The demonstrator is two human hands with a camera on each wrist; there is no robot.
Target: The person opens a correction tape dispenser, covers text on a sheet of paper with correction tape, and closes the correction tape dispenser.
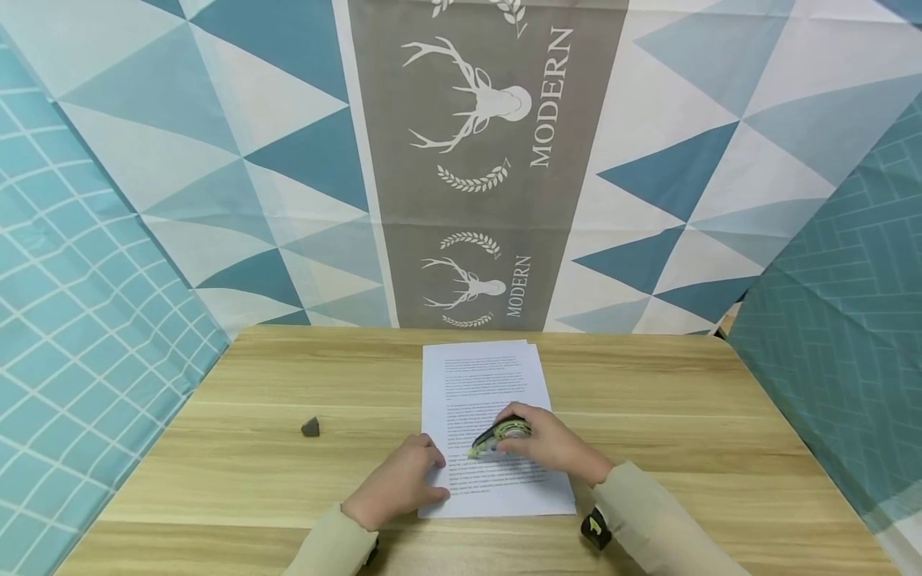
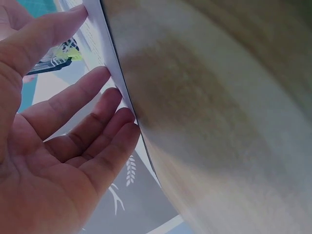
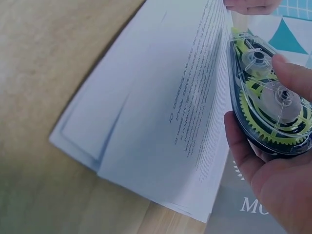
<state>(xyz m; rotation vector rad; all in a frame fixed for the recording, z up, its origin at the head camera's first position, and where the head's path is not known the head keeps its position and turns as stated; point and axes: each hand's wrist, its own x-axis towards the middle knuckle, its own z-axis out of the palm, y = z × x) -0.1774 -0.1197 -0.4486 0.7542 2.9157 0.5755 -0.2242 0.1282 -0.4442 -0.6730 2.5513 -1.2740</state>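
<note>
Two hands, one correction tape, one table
At least two paper sheets; one small dark block, left.

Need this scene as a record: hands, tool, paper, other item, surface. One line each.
right_hand: right hand grips the correction tape
left_hand: left hand, fingertips touching the paper's left side
tool: correction tape, clear case, tip at the printed text; contact unclear
paper: printed sheets, stacked slightly askew
other_item: small dark block, left of paper
surface: wood-grain table

Papers on tbl, block L
</note>
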